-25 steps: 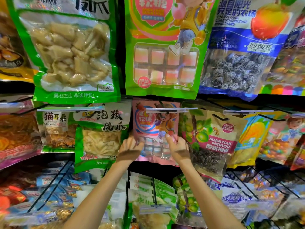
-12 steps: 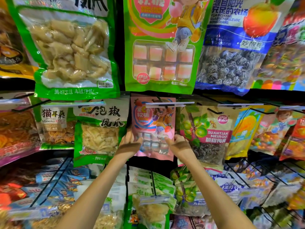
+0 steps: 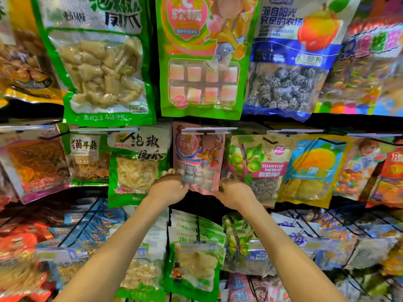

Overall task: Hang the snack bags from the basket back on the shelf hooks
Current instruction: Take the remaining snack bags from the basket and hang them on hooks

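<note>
You face a crowded shelf wall of hanging snack bags, packed edge to edge in rows. Your left hand [image 3: 169, 188] and right hand [image 3: 234, 192] pinch the lower corners of the pink candy bag [image 3: 197, 158], which hangs under the white price strip [image 3: 208, 130] in the middle row. It sits tight between the green-white bag [image 3: 137, 164] and the plum bag [image 3: 259, 168]. A dark gap opens just below your hands.

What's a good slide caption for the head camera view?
Both hands, left and right, grip the pink soft-candy bag under its hook's price strip.
</note>
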